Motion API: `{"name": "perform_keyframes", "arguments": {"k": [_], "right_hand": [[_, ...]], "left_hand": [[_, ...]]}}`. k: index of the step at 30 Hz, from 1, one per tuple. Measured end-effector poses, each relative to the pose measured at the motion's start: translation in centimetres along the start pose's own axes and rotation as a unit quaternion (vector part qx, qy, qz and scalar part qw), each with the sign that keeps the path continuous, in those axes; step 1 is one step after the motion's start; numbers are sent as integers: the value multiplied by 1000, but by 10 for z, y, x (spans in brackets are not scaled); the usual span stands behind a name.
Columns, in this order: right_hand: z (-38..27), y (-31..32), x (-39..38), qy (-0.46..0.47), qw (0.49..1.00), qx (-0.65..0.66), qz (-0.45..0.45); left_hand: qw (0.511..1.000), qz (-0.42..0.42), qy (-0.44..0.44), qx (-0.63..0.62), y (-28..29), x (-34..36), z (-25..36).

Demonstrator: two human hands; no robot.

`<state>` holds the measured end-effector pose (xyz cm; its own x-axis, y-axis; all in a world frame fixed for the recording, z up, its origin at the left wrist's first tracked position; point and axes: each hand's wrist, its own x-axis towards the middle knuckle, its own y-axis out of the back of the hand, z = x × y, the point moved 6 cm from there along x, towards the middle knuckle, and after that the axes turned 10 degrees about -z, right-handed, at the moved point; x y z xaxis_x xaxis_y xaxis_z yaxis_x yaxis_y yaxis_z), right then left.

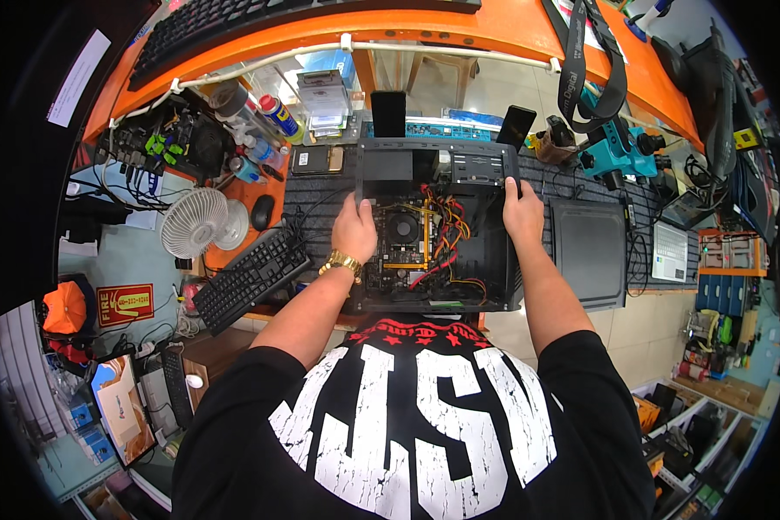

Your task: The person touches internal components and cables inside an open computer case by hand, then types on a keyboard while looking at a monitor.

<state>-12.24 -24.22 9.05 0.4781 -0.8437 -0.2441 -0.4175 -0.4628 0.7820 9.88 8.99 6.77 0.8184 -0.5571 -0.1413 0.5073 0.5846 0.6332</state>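
Observation:
An open black computer case (pixel 485 251) lies on its side on the bench in front of me. Inside it show a motherboard with a round black cooler fan (pixel 403 229), a yellow bracket and loose red, orange and yellow cables (pixel 446 221). My left hand (pixel 354 230) holds the case's left edge, its thumb on top and its fingers mostly hidden over the side. On the opposite edge my right hand (pixel 523 212) grips the case beside the drive bay, fingertips partly out of sight. A flat black side panel (pixel 589 247) lies just right of the case.
Left of the case are a black keyboard (pixel 251 273), a mouse (pixel 263 212) and a white fan (pixel 198 224). A turquoise microscope (pixel 620 158) stands at the far right. An orange shelf (pixel 511 35) with a hanging strap (pixel 594 78) crosses the far side.

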Motion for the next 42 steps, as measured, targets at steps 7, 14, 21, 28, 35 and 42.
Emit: {"name": "perform_keyframes", "arguments": {"k": [7,14,21,28,35,42], "right_hand": [[0,-2,1,8,1000,8,-8],[7,-5,7,17,1000,9,5],[8,-6,7,29,999,28,6],[9,-8,9,37,999,17,9],[7,-6,6,34,999,14,10],[5,-5,4,44,998,24,23]], "left_hand": [[1000,2,0,1,1,-1,0],[1000,3,-4,2,1,0,0],[1000,7,-3,1,1,0,0],[1000,5,-4,-1,1,1,0],[1000,9,-3,0,1,-1,1],[1000,1,3,-2,0,0,-2]]}}
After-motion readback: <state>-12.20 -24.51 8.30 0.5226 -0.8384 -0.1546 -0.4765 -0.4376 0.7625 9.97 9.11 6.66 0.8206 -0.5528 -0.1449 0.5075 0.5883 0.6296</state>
